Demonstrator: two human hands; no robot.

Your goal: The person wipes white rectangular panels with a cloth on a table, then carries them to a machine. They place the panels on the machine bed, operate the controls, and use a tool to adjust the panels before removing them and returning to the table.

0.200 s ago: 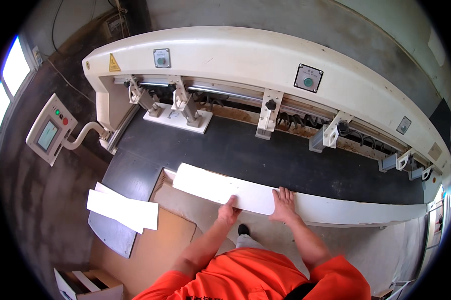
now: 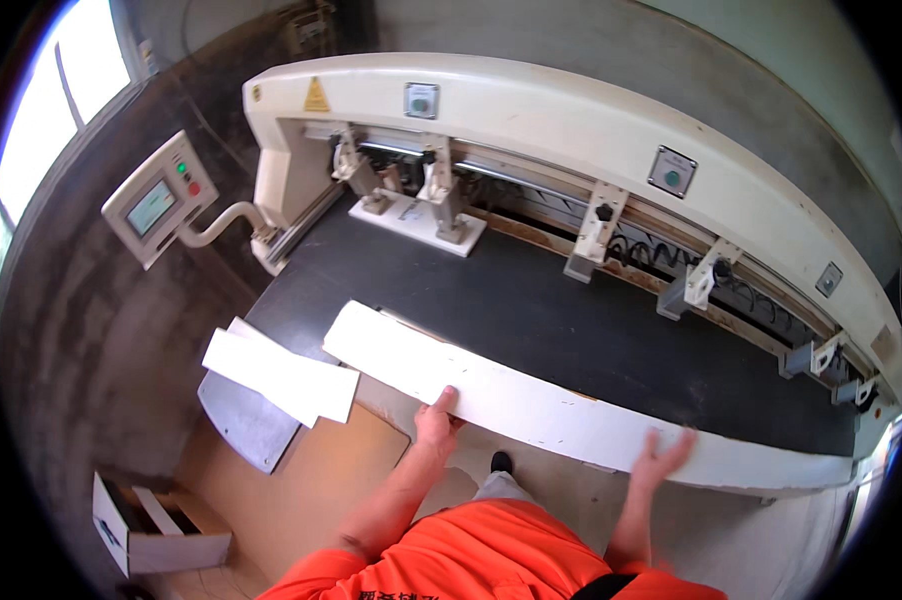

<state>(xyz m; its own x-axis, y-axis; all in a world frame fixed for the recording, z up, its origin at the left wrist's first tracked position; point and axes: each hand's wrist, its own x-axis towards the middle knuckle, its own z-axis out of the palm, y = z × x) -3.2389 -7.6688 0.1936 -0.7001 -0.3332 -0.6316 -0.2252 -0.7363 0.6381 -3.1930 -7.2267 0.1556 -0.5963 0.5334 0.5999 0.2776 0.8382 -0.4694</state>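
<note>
A long white board (image 2: 511,400) lies along the near edge of a machine's black table (image 2: 441,285). Its left end reaches out past the table edge. Where its right part meets the table's pale front, I cannot tell them apart. My left hand (image 2: 436,422) grips the board's near edge, thumb on top and fingers underneath, mostly hidden. Farther right, my right hand (image 2: 661,458) is over the white surface with its fingers apart, holding nothing. It is blurred, so I cannot tell whether it touches the board.
Two white strips (image 2: 286,378) lie crossed on a grey side shelf (image 2: 239,420). A pale beam with several presser brackets (image 2: 596,232) spans the back. A control panel (image 2: 156,203) stands at left. Below are a brown sheet (image 2: 336,465) and an open carton (image 2: 176,553).
My right hand has come off the board's middle and moved right, its fingers spreading. My left hand still grips the near edge. The whole view has shifted and turned a little.
</note>
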